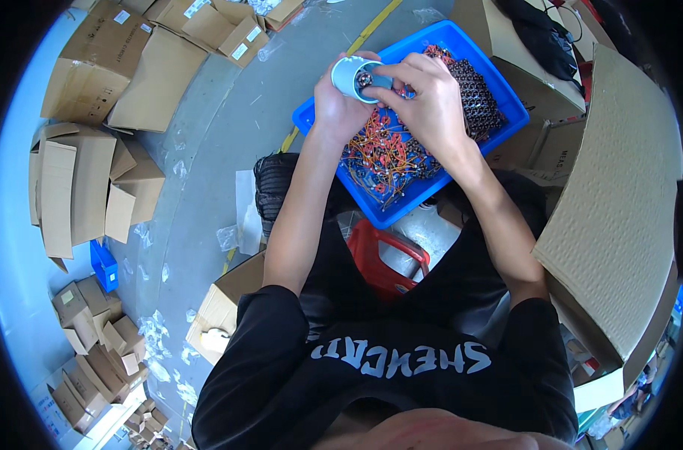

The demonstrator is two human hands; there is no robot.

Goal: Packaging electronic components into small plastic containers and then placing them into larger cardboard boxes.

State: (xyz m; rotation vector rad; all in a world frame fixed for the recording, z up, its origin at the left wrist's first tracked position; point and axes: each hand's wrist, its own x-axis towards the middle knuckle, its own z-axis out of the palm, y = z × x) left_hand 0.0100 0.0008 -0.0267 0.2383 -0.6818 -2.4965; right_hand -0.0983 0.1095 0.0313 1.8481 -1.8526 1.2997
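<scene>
A light blue cup-shaped plastic piece [344, 70] is held by my left hand [334, 112], its fingers wrapped round the outside and the opening facing up. At that opening, my right hand [433, 97] has its thumb and forefinger closed around a small dark round part [365, 79] with shiny spots. Beneath both hands is a blue plastic tray [381, 218]. On its left side lies a tangle of small parts with orange and red wires [379, 146]. Dark round parts [473, 94] sit in tight rows on its right side.
A large open cardboard box [611, 202] stands close by my right arm, another small box [220, 307] by my left elbow. A red plastic piece [375, 259] is between my legs. Several cartons [94, 64] line the left wall, with plastic scraps [158, 337] on the floor.
</scene>
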